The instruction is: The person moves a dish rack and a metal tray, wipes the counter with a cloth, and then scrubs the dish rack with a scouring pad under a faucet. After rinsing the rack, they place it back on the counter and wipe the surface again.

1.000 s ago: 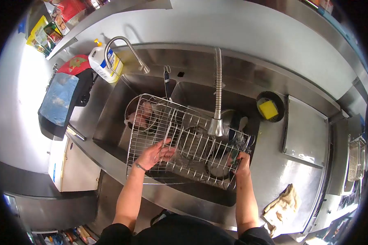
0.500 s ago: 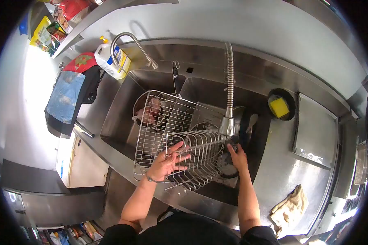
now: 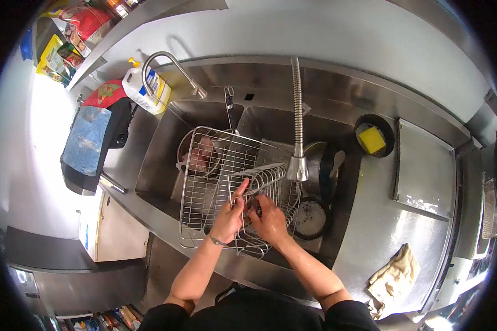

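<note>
A metal wire rack (image 3: 196, 207) lies across the double sink, with a slotted wire dish holder (image 3: 270, 175) on its right part. My left hand (image 3: 229, 220) is at the holder's left end, its thumb and a finger around the wire frame. Pressed against the wires just to the right, my right hand (image 3: 270, 222) has its fingers curled round something small and dark that is mostly hidden. The spring-hose faucet (image 3: 298, 165) hangs right above the holder. Below the rack, a bowl with pinkish meat (image 3: 200, 157) sits in the left basin.
In the right basin are a round pan (image 3: 310, 218) and a large pot (image 3: 316, 171). A small black pan (image 3: 382, 129) with a yellow sponge (image 3: 371, 140) and a beige cloth (image 3: 395, 281) lie on the right counter. A jug (image 3: 149, 91) stands behind, near a curved faucet (image 3: 197, 91).
My right hand has moved left from the holder's right end to beside my left hand. My left hand has shifted slightly right, and the holder now sits more tilted, its right end farther left.
</note>
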